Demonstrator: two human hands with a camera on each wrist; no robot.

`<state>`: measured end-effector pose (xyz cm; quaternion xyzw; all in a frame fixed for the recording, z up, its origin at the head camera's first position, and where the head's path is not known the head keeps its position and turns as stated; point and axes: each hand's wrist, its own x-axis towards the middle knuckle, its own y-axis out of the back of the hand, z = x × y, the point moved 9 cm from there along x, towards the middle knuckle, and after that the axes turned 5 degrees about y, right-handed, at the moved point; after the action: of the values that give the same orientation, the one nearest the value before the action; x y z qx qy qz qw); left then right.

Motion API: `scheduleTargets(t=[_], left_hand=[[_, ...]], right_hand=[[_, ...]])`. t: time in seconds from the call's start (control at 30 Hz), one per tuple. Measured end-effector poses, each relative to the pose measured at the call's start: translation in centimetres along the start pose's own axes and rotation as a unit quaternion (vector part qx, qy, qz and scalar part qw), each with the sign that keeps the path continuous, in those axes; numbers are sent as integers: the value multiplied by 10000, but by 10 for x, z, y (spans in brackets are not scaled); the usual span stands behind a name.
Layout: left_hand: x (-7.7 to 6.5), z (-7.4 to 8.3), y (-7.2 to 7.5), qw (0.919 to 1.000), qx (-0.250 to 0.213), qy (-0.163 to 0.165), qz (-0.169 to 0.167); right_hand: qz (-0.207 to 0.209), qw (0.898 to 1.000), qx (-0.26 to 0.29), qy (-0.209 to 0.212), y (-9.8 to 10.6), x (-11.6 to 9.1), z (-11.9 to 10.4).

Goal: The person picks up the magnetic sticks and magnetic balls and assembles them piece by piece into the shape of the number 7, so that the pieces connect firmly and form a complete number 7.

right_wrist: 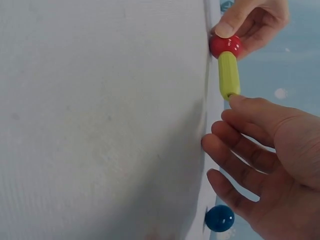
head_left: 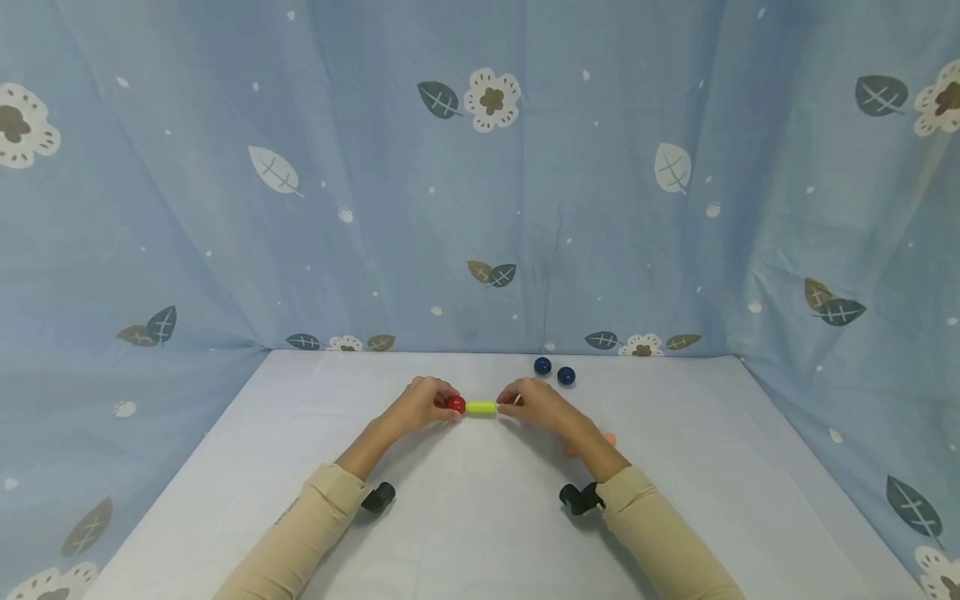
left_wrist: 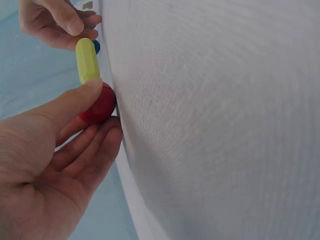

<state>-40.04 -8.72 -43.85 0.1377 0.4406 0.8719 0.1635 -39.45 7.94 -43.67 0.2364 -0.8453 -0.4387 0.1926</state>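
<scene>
My left hand (head_left: pixel 423 406) holds a red ball (head_left: pixel 456 405) between thumb and fingers, low over the white table. A short yellow-green rod (head_left: pixel 481 407) extends from the ball toward the right; ball and rod meet end to end. At the rod's free end is my right hand (head_left: pixel 534 402), thumb and fingertips beside it and the fingers loosely bent. In the right wrist view the thumb tip (right_wrist: pixel 237 101) overlaps the rod's end, which shows a small hole; whether it touches is hard to tell. The left wrist view shows the left thumb (left_wrist: pixel 75 104) over the red ball (left_wrist: pixel 101 105).
Two dark blue balls (head_left: pixel 566 376) lie behind the right hand near the table's back edge. An orange piece (head_left: pixel 572 450) is partly hidden under the right forearm. Black wrist devices (head_left: pixel 579 499) sit by both sleeves. A blue patterned curtain (head_left: pixel 525 208) encloses the white table (head_left: pixel 465 533).
</scene>
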Motion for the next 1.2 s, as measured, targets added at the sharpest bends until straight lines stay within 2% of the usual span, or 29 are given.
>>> scheduleTargets(t=[0.33,0.73,0.97,1.2], left_hand=[[1,-2,0,10000,-22,-4,2],[2,-3,0,9999,-87,-30,-51],[2,-2,0,9999,-74,-84,-60],[1,-1,0,9998,-125,-105,-95]], right_hand=[[-3,9998,-145,160,10,-6,1],[66,9998,-190,-36,23,-16,6],[141,9994,-120,-276,31,-25,18],[174,9994,-250,-172,37,-32,23]])
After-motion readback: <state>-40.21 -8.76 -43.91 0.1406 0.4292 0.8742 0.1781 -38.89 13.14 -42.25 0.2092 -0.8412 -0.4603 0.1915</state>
